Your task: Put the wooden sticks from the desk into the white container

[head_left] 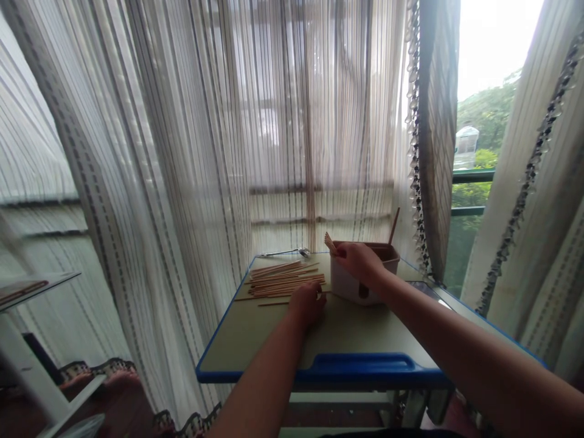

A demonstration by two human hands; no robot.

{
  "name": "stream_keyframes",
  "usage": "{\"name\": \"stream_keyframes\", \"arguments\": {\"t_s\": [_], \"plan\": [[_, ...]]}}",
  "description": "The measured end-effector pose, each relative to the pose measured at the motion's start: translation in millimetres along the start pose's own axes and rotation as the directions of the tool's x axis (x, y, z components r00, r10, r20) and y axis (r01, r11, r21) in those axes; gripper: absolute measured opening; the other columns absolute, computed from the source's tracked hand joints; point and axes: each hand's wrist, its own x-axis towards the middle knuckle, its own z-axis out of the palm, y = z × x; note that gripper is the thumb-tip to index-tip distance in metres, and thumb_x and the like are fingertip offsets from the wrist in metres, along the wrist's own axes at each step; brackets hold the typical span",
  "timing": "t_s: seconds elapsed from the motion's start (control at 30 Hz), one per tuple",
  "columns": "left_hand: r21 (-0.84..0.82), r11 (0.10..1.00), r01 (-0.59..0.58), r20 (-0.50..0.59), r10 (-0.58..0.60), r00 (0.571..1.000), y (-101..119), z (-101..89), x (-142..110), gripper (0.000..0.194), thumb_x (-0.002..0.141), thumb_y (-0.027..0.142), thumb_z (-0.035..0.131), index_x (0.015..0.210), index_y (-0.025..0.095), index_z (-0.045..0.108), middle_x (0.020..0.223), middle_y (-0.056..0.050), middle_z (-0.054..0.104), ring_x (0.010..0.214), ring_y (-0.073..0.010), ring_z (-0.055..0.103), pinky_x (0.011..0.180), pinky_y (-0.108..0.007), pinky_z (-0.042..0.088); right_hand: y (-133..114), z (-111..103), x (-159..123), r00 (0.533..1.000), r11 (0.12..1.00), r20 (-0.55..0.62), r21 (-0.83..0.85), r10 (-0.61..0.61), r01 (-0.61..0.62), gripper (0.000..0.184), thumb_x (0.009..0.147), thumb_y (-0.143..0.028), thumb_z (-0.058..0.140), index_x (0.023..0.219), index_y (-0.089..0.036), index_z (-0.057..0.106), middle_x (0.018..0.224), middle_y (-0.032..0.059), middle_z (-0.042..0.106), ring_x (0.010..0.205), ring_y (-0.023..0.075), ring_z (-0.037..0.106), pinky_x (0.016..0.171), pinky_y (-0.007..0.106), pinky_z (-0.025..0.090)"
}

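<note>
My right hand (360, 263) is closed around a small bunch of wooden chopsticks (329, 242), held at the near left rim of a light-coloured box (347, 285). Their ends stick out up and left past my fingers; the rest is hidden by the hand. One dark brown stick (395, 226) stands tilted in the box's right end. My left hand (308, 304) rests low on the table at the right ends of a spread of loose chopsticks (278, 281). Its fingers are loosely curled, with a gap between thumb and forefinger, and partly cover the nearest sticks.
The pale table (255, 340) has a blue edge and a blue front groove (365, 363). A shiny metal utensil (292, 252) lies at the back. Right of the box lies a dark flat object (429, 292). Striped curtains (191, 182) hang close behind; a white stand (31, 365) is at left.
</note>
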Motion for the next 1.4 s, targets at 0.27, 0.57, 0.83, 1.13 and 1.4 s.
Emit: {"name": "stream_keyframes", "arguments": {"t_s": [0.27,0.57,0.83,1.13,1.4], "plan": [[0.035,0.999,0.007,-0.037,-0.006,0.999,-2,-14.2,-2,0.018,0.068,0.028,0.054,0.085,0.021,0.057,0.092,-0.003,0.058,0.091,-0.0183,0.050,0.082,-0.030,0.036,-15,-4,-43,0.939,0.965,-0.259,-0.189,-0.226,0.181,0.024,0.078,-0.022,0.043,0.095,-0.019,0.059,0.093,0.0079,0.060,0.090,0.0216,0.049,0.079,0.033,0.032],[0.086,0.996,0.003,0.095,-0.011,0.995,-20,-10.6,-4,0.032,0.063,0.017,0.049,0.094,0.022,0.056,0.089,-0.004,0.061,0.084,-0.0188,0.054,0.075,-0.028,0.040,15,67,-95,0.977,0.990,0.165,0.032,-0.137,0.134,0.024,0.078,-0.022,0.042,0.097,-0.022,0.056,0.099,0.0022,0.058,0.079,0.0134,0.055,0.068,0.023,0.037],[-0.089,0.991,-0.095,0.182,0.110,0.977,-11,-7.7,-4,0.029,0.062,0.015,0.046,0.087,0.021,0.060,0.071,0.001,0.061,0.068,-0.0129,0.053,0.065,-0.023,0.041,18,72,-96,0.963,0.998,0.264,0.038,-0.049,0.040,0.022,0.078,-0.030,0.044,0.089,-0.023,0.061,0.092,0.0037,0.059,0.079,0.0159,0.055,0.063,0.025,0.036],[-0.052,0.999,-0.017,0.058,0.020,0.998,-12,-10.1,-4,0.019,0.063,0.024,0.053,0.081,0.020,0.060,0.079,-0.001,0.061,0.075,-0.0144,0.053,0.069,-0.025,0.040,32,71,-95,0.989,0.975,-0.070,0.190,0.129,-0.114,0.020,0.083,-0.026,0.036,0.085,-0.018,0.054,0.091,0.0076,0.055,0.082,0.0171,0.052,0.072,0.027,0.038],[-0.085,0.975,0.205,-0.248,-0.220,0.943,-18,-9.0,2,0.017,0.068,0.018,0.048,0.083,0.018,0.055,0.080,-0.003,0.060,0.073,-0.0134,0.053,0.066,-0.023,0.039,42,54,-96,0.815,0.912,-0.470,0.378,0.339,-0.162,0.021,0.083,-0.029,0.033,0.083,-0.016,0.050,0.082,0.0077,0.052,0.080,0.0183,0.047,0.075,0.030,0.038]]}}
